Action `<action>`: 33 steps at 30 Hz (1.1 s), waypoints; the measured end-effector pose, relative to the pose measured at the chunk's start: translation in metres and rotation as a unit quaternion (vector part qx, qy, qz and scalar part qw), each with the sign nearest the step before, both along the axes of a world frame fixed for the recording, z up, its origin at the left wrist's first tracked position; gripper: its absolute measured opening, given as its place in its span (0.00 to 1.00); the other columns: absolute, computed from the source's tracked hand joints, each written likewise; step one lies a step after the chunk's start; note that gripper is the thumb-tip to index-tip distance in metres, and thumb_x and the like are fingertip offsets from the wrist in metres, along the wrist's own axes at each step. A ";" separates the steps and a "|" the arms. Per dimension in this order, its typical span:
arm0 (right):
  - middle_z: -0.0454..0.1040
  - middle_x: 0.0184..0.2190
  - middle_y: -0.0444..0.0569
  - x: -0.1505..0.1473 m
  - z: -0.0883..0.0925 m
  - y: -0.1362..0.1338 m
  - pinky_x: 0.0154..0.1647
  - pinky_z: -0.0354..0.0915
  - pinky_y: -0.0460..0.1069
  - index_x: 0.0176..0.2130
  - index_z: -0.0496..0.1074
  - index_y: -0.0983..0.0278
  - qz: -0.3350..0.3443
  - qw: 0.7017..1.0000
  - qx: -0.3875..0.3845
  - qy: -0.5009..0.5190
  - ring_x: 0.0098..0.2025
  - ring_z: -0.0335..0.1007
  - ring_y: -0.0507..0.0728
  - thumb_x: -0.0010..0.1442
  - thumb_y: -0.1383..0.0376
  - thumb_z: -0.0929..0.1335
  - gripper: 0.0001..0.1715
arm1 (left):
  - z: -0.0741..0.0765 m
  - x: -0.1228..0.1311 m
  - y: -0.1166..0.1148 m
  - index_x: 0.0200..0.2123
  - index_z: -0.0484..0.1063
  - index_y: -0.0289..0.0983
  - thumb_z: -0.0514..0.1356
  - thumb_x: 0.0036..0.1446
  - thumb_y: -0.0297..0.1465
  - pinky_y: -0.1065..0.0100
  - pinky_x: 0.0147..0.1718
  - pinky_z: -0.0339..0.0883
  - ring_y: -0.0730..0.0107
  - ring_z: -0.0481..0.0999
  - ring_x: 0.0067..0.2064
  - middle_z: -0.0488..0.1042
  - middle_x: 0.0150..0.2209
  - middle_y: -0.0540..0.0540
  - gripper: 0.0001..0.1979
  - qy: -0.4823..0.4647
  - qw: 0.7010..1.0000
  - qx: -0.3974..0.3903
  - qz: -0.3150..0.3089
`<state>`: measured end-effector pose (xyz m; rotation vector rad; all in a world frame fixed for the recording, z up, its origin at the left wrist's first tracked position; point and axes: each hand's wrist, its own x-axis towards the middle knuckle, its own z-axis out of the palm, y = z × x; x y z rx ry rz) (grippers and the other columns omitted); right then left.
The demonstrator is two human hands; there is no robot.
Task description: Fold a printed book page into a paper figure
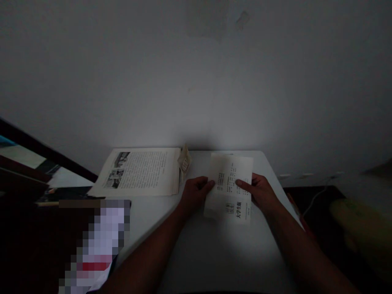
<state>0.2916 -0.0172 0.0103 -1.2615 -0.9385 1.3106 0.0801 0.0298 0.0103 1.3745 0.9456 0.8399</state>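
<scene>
A sheet of printed paper (pixel 228 192) is held up over the white table, its text turned sideways. My left hand (pixel 197 190) pinches its left edge, thumb on the front. On the right edge my right hand (pixel 260 190) grips it, the thumb lying across the print and the other fingers hidden behind. Whether the paper is one layer or folded I cannot tell. Beyond my left hand stands a small folded paper shape (pixel 184 159) with some print on it. Beside that, a stack of printed sheets (pixel 141 173) lies at the table's back left.
The white table (pixel 196 261) stands against a grey wall (pixel 196 81). At the left edge is a pixelated bright screen-like object (pixel 101 241). A dark frame bar (pixel 49 149) slants at far left. On the right, low down, are a thin cable (pixel 317 196) and a blurred yellowish thing (pixel 364 228).
</scene>
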 end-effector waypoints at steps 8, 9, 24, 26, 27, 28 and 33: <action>0.79 0.32 0.50 -0.003 0.008 -0.004 0.33 0.70 0.53 0.41 0.75 0.63 0.036 0.999 0.020 0.031 0.29 0.76 0.57 0.48 0.62 0.73 0.19 | -0.001 -0.003 0.001 0.30 0.71 0.32 0.65 0.45 0.39 0.69 0.27 0.65 0.70 0.72 0.27 0.73 0.26 0.47 0.15 -0.140 0.985 -0.089 -0.040; 0.79 0.32 0.50 -0.004 0.008 -0.004 0.33 0.70 0.53 0.41 0.75 0.63 0.043 0.998 0.016 0.030 0.29 0.75 0.57 0.48 0.62 0.73 0.18 | -0.001 -0.003 0.001 0.33 0.72 0.31 0.65 0.44 0.38 0.68 0.29 0.66 0.68 0.73 0.29 0.75 0.29 0.45 0.17 -0.150 0.982 -0.101 -0.057; 0.78 0.34 0.46 0.003 0.012 -0.005 0.32 0.67 0.50 0.52 0.66 0.54 -0.018 0.995 0.094 0.001 0.28 0.72 0.53 0.50 0.62 0.71 0.29 | 0.001 -0.005 0.001 0.31 0.75 0.29 0.66 0.41 0.31 0.66 0.27 0.67 0.64 0.75 0.28 0.77 0.28 0.42 0.13 -0.200 0.958 -0.202 -0.033; 0.77 0.38 0.47 0.005 0.013 -0.008 0.35 0.68 0.51 0.50 0.69 0.54 0.014 0.992 0.119 -0.037 0.34 0.73 0.55 0.49 0.63 0.72 0.27 | 0.001 -0.005 0.000 0.31 0.75 0.29 0.66 0.41 0.31 0.66 0.27 0.68 0.64 0.75 0.28 0.77 0.29 0.41 0.13 -0.206 0.956 -0.204 -0.030; 0.77 0.39 0.48 0.005 0.013 -0.009 0.37 0.68 0.52 0.46 0.72 0.55 0.028 0.989 0.132 -0.058 0.36 0.73 0.56 0.47 0.64 0.73 0.23 | 0.000 -0.005 0.000 0.32 0.74 0.29 0.66 0.41 0.31 0.66 0.27 0.68 0.64 0.75 0.28 0.77 0.29 0.41 0.13 -0.207 0.956 -0.203 -0.033; 0.76 0.39 0.48 0.004 0.014 -0.010 0.37 0.69 0.52 0.41 0.75 0.56 0.038 0.986 0.144 -0.078 0.38 0.73 0.57 0.46 0.65 0.73 0.19 | 0.000 -0.004 0.000 0.32 0.74 0.29 0.66 0.42 0.31 0.66 0.27 0.68 0.64 0.75 0.28 0.77 0.29 0.40 0.13 -0.207 0.957 -0.200 -0.037; 0.76 0.39 0.48 0.001 0.020 -0.009 0.36 0.70 0.53 0.29 0.79 0.57 0.007 0.980 0.164 -0.109 0.37 0.73 0.59 0.40 0.65 0.75 0.10 | 0.001 -0.002 0.002 0.39 0.71 0.30 0.63 0.44 0.34 0.68 0.22 0.67 0.68 0.74 0.24 0.77 0.30 0.42 0.18 -0.223 0.960 -0.167 -0.027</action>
